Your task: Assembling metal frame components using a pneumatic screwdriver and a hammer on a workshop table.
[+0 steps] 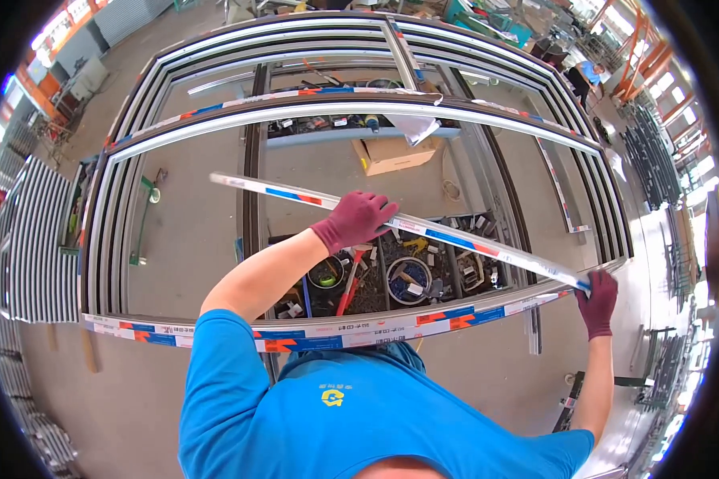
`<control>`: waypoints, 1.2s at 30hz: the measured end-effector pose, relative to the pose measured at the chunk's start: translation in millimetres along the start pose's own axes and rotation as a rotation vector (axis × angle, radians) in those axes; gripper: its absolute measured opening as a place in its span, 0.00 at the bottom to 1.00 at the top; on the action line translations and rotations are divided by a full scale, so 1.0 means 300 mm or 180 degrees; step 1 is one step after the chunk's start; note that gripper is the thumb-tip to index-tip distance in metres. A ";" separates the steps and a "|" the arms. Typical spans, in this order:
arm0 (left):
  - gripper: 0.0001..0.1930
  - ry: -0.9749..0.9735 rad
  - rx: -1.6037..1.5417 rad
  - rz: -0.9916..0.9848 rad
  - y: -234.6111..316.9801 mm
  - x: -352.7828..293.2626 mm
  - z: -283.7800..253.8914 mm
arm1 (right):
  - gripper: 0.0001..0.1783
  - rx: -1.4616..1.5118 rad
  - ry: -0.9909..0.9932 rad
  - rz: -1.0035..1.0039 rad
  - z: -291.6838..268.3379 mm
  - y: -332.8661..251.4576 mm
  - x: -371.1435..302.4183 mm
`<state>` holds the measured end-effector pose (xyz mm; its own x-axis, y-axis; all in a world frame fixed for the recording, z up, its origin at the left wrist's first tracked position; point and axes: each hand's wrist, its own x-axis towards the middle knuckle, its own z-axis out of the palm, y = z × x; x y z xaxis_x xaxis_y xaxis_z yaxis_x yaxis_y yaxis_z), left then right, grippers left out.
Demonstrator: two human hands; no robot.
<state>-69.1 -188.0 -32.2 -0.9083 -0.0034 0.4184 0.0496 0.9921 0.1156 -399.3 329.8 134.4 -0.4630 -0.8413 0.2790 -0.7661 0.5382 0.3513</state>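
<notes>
Silvery, the strip [527, 261] slanted above the metal frame [335, 109], apparently being positioned; the left hand's [355, 217] fingers clasped its middle, the right hand's [599, 303] its end; turning it likely needed both.

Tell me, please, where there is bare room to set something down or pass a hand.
Mostly bare floor shows through the frame, between its left side and the dark crossbar, and again between that crossbar and the cardboard box. Crowded: the tool tray below the left hand.
</notes>
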 end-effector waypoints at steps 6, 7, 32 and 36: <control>0.17 0.0308 0.0869 -0.0302 -0.179 -0.111 -0.114 | 0.47 0.1163 0.0718 0.1877 0.371 -0.279 0.339; 0.15 0.0440 0.1030 -0.0234 -0.235 -0.139 -0.129 | 0.44 0.1435 0.1032 0.1968 0.443 -0.348 0.426; 0.41 0.0087 0.2053 -0.1276 -1.343 -0.695 -0.326 | 0.15 0.8537 -0.0618 0.2128 0.902 -1.488 1.374; 0.40 0.0092 0.2320 -0.1221 -1.381 -0.705 -0.315 | 0.16 0.8569 -0.0414 0.1899 0.929 -1.530 1.429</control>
<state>141.7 -610.2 -83.4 -0.7956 -0.3521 0.4931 -0.5532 0.7540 -0.3542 -370.3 -292.0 -156.3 -0.6020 -0.7880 -0.1292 0.6332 -0.3726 -0.6784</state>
